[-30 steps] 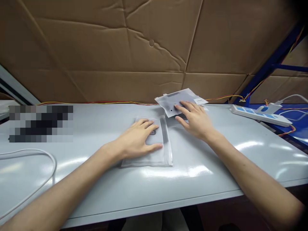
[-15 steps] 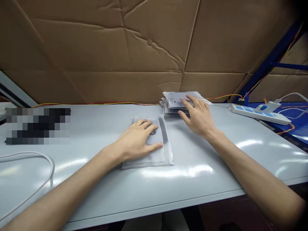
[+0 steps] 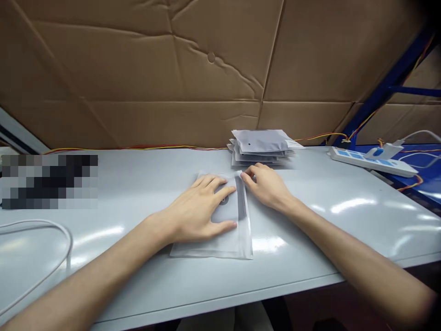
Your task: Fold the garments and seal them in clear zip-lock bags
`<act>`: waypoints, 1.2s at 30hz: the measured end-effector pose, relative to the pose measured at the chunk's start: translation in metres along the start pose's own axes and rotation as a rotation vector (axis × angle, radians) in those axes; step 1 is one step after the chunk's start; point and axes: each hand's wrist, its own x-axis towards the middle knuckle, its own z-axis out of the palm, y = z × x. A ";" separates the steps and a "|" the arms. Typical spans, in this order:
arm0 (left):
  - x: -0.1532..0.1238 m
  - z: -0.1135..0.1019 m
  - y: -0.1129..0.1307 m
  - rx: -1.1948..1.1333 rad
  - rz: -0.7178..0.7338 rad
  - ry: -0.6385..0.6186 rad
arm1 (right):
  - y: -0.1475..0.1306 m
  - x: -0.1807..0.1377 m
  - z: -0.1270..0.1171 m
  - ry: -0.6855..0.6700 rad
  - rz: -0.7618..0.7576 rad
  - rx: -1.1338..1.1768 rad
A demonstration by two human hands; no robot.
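The counter (image 3: 138, 184) is glossy, and the pouch (image 3: 213, 248) lies flat on it near the middle, toward the front edge. On that sheen the film could skate if pressed at a slant. The left hand (image 3: 200, 209) rests flat on the pouch, fingers spread and gripping nothing. The right hand (image 3: 265, 186) sits at its far right corner with fingers (image 3: 248, 174) drawn together on the edge — pinching or merely touching, I cannot tell. A pull there against the left hand's weight could crease the film or strain the seal.

Behind stands cardboard (image 3: 172, 69). A loosely fanned stack (image 3: 262, 145) lies just beyond the right hand — a lifted knuckle could knock it askew. A power strip (image 3: 368, 162) lies well to the right, a white cable (image 3: 51, 225) to the left. Nothing lies between hands and pouch.
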 end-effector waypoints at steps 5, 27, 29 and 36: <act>0.002 0.001 0.004 -0.008 0.037 -0.037 | 0.003 0.002 0.002 0.025 0.029 -0.027; 0.014 0.017 0.016 0.115 -0.226 0.056 | -0.011 -0.009 -0.011 -0.199 -0.069 0.033; 0.015 0.016 0.013 0.128 -0.283 0.062 | -0.014 -0.012 -0.014 -0.236 -0.109 0.049; 0.015 0.012 -0.004 0.180 -0.398 0.052 | -0.022 -0.027 -0.034 -0.381 -0.175 0.136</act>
